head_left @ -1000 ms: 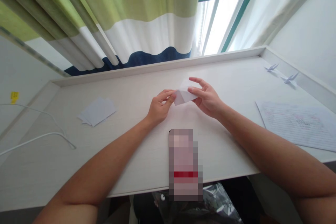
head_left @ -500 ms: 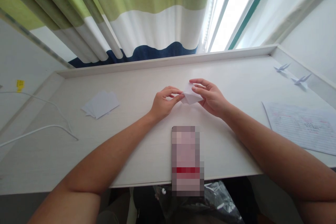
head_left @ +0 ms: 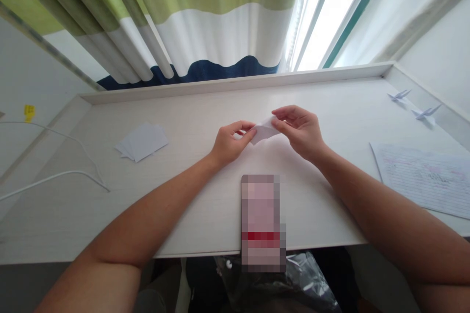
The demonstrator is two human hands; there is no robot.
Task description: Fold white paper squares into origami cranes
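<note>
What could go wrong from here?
The folded paper, pinched between left hand and right hand, might crease askew or slip.
The pixelated item reaches the front edge of the desk, so a bump could tip it off.
The loose sheets might scatter if brushed.

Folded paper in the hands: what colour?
The folded paper is white, no pattern visible; best seen in the head view.
</note>
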